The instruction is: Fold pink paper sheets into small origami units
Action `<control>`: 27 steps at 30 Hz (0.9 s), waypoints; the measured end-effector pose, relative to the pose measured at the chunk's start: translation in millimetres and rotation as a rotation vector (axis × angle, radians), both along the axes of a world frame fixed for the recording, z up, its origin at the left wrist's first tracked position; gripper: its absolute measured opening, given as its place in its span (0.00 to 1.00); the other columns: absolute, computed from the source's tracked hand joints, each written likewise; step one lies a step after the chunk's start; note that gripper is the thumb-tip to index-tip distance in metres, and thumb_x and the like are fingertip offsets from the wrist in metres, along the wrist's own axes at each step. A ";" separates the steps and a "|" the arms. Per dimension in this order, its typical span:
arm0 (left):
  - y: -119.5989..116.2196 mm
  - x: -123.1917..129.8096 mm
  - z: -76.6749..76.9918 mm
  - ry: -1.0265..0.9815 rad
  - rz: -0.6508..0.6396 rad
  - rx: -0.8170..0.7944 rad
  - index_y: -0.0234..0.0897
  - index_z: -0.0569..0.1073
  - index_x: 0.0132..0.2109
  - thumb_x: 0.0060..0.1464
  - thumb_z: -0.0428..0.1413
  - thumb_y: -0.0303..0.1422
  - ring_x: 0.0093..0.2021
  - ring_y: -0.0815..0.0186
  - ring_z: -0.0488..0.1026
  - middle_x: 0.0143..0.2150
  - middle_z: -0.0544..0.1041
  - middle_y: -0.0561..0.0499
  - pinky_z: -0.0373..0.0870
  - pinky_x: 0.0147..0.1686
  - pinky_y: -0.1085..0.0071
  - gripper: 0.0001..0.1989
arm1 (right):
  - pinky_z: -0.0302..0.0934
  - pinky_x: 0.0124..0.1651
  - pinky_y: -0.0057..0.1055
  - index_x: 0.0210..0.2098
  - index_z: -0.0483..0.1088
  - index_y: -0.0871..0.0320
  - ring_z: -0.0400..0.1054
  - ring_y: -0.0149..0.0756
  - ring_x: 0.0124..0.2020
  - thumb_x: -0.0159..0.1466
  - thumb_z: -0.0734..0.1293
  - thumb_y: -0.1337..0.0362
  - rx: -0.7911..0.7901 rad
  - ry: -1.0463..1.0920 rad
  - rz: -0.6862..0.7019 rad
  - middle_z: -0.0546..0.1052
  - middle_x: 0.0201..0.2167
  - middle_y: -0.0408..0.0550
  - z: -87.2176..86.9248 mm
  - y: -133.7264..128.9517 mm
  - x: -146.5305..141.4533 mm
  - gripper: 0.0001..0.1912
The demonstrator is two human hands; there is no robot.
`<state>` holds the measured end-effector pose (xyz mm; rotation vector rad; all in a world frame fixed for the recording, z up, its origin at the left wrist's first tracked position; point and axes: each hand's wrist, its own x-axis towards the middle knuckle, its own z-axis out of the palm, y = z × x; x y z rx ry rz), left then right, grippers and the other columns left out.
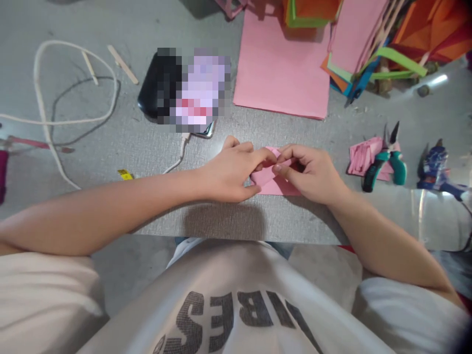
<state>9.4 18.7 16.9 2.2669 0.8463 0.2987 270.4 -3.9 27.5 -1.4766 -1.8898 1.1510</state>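
Close to the table's front edge, a small piece of pink paper (pixel 275 186) lies between my hands, one part of it raised or folded over. My left hand (pixel 239 169) comes in from the left, thumb and fingers bent around the paper's left side. My right hand (pixel 308 169) pinches the paper between thumb and forefinger near its upper right. Fingers cover much of the sheet, so its exact fold cannot be made out. To the right lie green-handled pliers (pixel 387 164) on a bundle of pink paper strips (pixel 365 155).
A large pink sheet (pixel 282 69) lies behind my hands, with coloured paper stacks (pixel 313 14) at the back right. A phone (pixel 201 91), a black case (pixel 160 83) and a white cable (pixel 39 98) are on the left. A blue glue gun-like tool (pixel 437 167) lies far right.
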 end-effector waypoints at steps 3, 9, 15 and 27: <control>1.6 -1.6 1.7 -0.037 -0.034 -0.065 0.44 0.69 0.74 0.60 0.66 0.36 0.63 0.46 0.79 0.50 0.88 0.48 0.58 0.64 0.51 0.37 | 0.65 0.43 0.43 0.37 0.81 0.50 0.73 0.41 0.35 0.71 0.78 0.54 0.000 -0.030 -0.021 0.84 0.34 0.44 0.0 -0.6 -0.4 0.09; -0.2 1.1 3.2 -0.021 -0.048 -0.084 0.42 0.67 0.73 0.57 0.70 0.39 0.65 0.45 0.79 0.59 0.86 0.45 0.55 0.68 0.49 0.40 | 0.67 0.43 0.44 0.39 0.84 0.49 0.76 0.43 0.37 0.71 0.80 0.54 0.012 -0.013 -0.025 0.86 0.36 0.45 -3.9 -2.7 -1.7 0.08; -6.2 4.1 1.8 -0.018 0.008 -0.027 0.40 0.70 0.70 0.65 0.65 0.43 0.63 0.46 0.80 0.62 0.86 0.42 0.59 0.69 0.47 0.31 | 0.72 0.43 0.47 0.39 0.83 0.49 0.77 0.45 0.38 0.73 0.80 0.52 0.074 0.011 -0.014 0.86 0.38 0.46 -10.4 -2.9 -0.8 0.10; -11.3 8.4 0.3 0.047 0.234 0.085 0.40 0.83 0.54 0.67 0.66 0.50 0.56 0.44 0.78 0.50 0.87 0.43 0.63 0.61 0.43 0.20 | 0.76 0.53 0.51 0.56 0.76 0.45 0.82 0.50 0.50 0.68 0.81 0.56 0.118 0.138 -0.042 0.87 0.50 0.47 -15.6 -5.4 0.8 0.19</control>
